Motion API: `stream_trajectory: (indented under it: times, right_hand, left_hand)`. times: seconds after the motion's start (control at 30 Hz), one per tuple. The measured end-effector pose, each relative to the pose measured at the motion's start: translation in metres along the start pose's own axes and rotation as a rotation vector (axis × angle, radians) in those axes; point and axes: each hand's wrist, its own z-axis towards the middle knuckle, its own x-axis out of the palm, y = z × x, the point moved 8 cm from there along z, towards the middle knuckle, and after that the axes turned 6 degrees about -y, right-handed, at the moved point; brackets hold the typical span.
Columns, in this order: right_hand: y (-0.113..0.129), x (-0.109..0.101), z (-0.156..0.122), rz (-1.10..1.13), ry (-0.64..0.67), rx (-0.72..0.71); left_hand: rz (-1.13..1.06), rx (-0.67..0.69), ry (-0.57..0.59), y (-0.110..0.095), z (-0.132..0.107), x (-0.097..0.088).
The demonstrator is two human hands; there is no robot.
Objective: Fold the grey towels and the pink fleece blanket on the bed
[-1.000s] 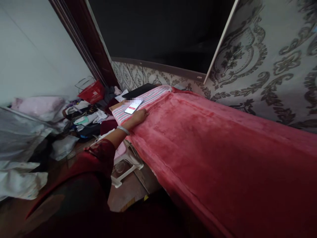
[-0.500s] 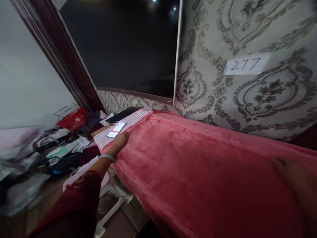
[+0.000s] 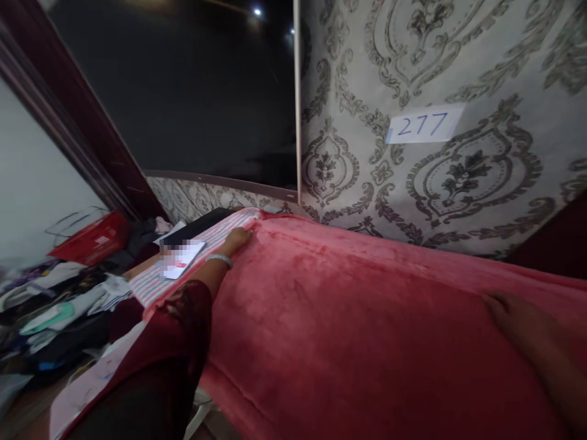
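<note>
Two bare hands rest on a plush red blanket (image 3: 348, 318) that covers a long bed set against a wall with grey ornamental wallpaper (image 3: 481, 55).

The left hand (image 3: 236, 238) reaches far forward, a silver bracelet (image 3: 219, 259) on the wrist and a dark red sleeve (image 3: 174, 324) on the arm. It lies at the blanket's far left edge, just where the red fabric meets a pink-and-white striped sheet (image 3: 151, 286). Its fingers point along that edge; from this angle I cannot tell whether they pinch the fabric or only press on it.

The right hand (image 3: 518, 318) lies well apart, low at the right of the view. It is dim and blurred, but it looks spread flat, palm down, with nothing in its grasp.

By how things lie, the spreading looks mostly done. The blanket runs smooth and flat along the bed up to the wall, with only soft ripples near the left hand. A strip of striped sheet beyond the left edge is uncovered, and a phone (image 3: 181, 264) with a lit screen lies on it, just beside the left wrist. The near side of the blanket falls out of view, so its hang cannot be judged.

On the wall, a paper label reading 277 (image 3: 424, 124) hangs right of a large dark panel (image 3: 183, 91). On the floor at the left sit a red basket (image 3: 94, 235) and a heap of clothes (image 3: 59, 305).
</note>
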Motion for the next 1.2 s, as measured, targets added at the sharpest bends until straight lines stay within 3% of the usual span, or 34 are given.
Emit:
stream_trajectory:
  times: [0.1, 0.2, 0.33, 0.53, 0.7, 0.87, 0.93, 1.1, 1.2]
  right_hand:
    - [0.009, -0.011, -0.01, 0.079, 0.081, 0.074]
    - [0.024, -0.027, -0.017, 0.105, 0.109, 0.113]
    - [0.034, -0.042, -0.02, 0.098, 0.124, 0.185]
    - [0.037, -0.041, -0.023, 0.102, 0.143, 0.185]
    - [0.043, -0.048, -0.012, 0.039, 0.115, 0.104]
    - [0.054, -0.068, 0.016, 0.001, -0.006, 0.039]
    - [0.056, -0.063, 0.018, -0.011, -0.01, 0.049]
    - [0.046, -0.026, 0.002, -0.005, 0.087, 0.096]
    - [0.041, -0.018, -0.004, 0.012, 0.102, 0.087]
  left_hand:
    - [0.004, -0.016, -0.019, -0.015, 0.007, 0.016]
    - [-0.007, -0.03, -0.084, -0.014, 0.01, 0.025]
    - [-0.037, -0.046, -0.163, -0.007, 0.015, 0.026]
    - [-0.009, -0.049, -0.149, -0.01, 0.011, 0.026]
    - [-0.023, -0.024, -0.17, -0.009, 0.012, 0.014]
    - [-0.047, -0.057, -0.263, 0.001, 0.025, -0.006]
    - [-0.049, -0.062, -0.247, 0.003, 0.028, -0.002]
    - [-0.03, -0.016, -0.127, -0.003, 0.028, 0.029]
    - [-0.058, -0.012, -0.094, -0.003, 0.031, 0.036]
